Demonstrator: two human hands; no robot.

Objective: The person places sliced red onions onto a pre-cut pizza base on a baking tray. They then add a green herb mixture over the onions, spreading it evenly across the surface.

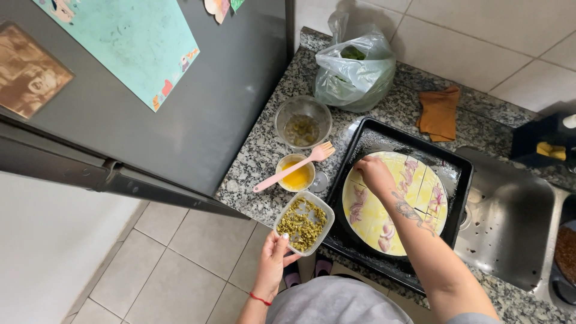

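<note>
My left hand [273,255] holds a small clear plastic container [304,222] of chopped green bits at the counter's front edge. My right hand [373,173] reaches over a round yellow dough disc [372,216] cut into wedges, fingers down on its upper left part. Pink meat strips [358,204] lie on several wedges. The disc lies in a black baking tray [447,159] on the granite counter [255,159].
A small bowl of yellow liquid [295,174] with a pink pastry brush [291,168] across it, a glass bowl [303,122], a plastic bag of greens [354,69], an orange cloth [440,112]. A steel sink [510,222] lies right, a grey fridge [180,96] left.
</note>
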